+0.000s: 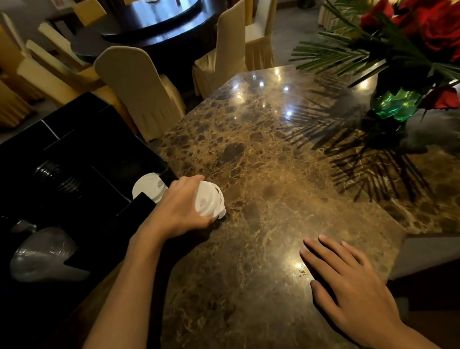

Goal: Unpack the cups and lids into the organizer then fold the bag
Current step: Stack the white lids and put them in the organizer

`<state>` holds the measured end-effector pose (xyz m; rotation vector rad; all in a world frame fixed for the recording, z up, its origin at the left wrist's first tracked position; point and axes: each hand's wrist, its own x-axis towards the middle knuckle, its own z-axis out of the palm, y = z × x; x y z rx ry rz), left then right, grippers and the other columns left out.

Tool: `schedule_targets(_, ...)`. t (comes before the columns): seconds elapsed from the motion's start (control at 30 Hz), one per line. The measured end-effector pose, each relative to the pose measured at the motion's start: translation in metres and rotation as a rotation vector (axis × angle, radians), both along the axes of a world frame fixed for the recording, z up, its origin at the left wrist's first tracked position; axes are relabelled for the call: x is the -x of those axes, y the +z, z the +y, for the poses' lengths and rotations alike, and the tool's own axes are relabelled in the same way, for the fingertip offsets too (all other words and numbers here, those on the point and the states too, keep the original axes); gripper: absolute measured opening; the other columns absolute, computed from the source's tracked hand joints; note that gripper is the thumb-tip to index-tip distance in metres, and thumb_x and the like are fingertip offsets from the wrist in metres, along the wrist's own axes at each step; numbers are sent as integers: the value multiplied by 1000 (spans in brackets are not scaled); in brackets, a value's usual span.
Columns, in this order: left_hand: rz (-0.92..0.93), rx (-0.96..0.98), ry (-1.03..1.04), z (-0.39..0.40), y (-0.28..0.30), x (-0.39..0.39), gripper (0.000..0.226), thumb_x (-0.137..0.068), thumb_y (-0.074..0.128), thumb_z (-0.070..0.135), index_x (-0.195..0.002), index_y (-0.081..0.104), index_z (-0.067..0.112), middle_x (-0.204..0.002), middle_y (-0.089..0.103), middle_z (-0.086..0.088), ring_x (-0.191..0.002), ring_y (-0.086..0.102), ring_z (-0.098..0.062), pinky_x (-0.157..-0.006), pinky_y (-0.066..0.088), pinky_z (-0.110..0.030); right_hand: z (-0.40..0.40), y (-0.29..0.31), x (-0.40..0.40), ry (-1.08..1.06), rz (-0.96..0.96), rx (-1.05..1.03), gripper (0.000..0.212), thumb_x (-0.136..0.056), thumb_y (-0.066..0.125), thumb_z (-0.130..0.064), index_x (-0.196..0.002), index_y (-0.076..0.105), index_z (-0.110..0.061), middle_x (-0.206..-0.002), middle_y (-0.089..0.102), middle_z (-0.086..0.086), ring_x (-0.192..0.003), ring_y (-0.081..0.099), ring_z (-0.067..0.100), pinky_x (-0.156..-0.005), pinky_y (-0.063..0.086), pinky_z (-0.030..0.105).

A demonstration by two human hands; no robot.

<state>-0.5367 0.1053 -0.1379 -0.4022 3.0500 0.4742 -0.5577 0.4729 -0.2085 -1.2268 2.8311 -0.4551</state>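
— Gripping, is it? What does the left hand (181, 205) have?

— Its fingers are curled round a stack of white lids (210, 200), left of the frame's centre. The stack lies on its side in the grip, its lower edge at or just above the marble table (263, 173); I cannot tell whether it touches.

— And the right hand (352, 282)?

— Lower right of the frame, palm down on the marble, fingers straight and spread, holding nothing.

— Where is the organizer?

— The black organizer (72, 144) fills the left side of the frame, standing against the table's left edge. More white lids (148, 186) sit in the compartment nearest the left hand, just beside the wrist.

— Anything else inside?

— Dark ribbed lids (56, 176) in a stack lie further to the left. At the lower left are clear plastic cups (40, 257), lying on their sides; it is too dark there to tell which compartment they are in.

— What else is on the table?

— A green glass vase (394, 105) at the right, with red flowers (433, 20) and palm fronds reaching into the upper right corner. Their shadow falls across the marble.

— And behind?

— Chairs in cream covers (138, 91) across the upper left and centre, around a dark round table (164, 21) at the top.
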Motion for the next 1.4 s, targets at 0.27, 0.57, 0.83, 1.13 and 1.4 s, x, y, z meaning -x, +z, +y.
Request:
schedule_targets(0.27,-153,-79,-97,-10,-8,13,101,-60,79,54,-144,31,24,-133,43,3,-119,45,-15,-101,44,-32,0,-1,1,15,11,24,52,-91,48,-44,-142,51,-31,-153,43,-12,-145,35,14,-112,31,41)
schedule_targets(0.57,52,-378,129,11,-7,-20,91,-58,84,49,-136,41,33,-122,51,13,-110,51,-1,-91,45,-19,-2,6,0,24,0,14,53,-89,46,-45,-139,55,-30,-151,47,-11,-142,39,14,-111,30,39)
schedule_targets(0.83,407,-1059,294,100,21,-100,102,-52,94,47,-139,42,50,-129,58,20,-114,62,-8,-81,59,-31,-57,57,-26,32,-724,720,53,-88,42,-70,-139,40,-55,-152,33,-35,-142,31,-7,-110,29,24)
schedule_targets(1.13,652,-1256,369,151,36,-147,86,-71,84,47,-142,35,51,-138,58,14,-128,56,-13,-92,54,-27,-139,99,-86,358,-1251,987,68,-88,44,-69,-149,32,-43,-148,46,-27,-139,42,3,-107,41,19)
schedule_targets(1.4,744,-1331,423,139,48,-191,93,-74,84,36,-147,27,42,-149,49,15,-137,46,-13,-99,48,-27,-162,110,-112,457,-1305,1013,55,-92,46,-58,-145,42,-43,-153,46,-11,-139,46,15,-108,44,27)
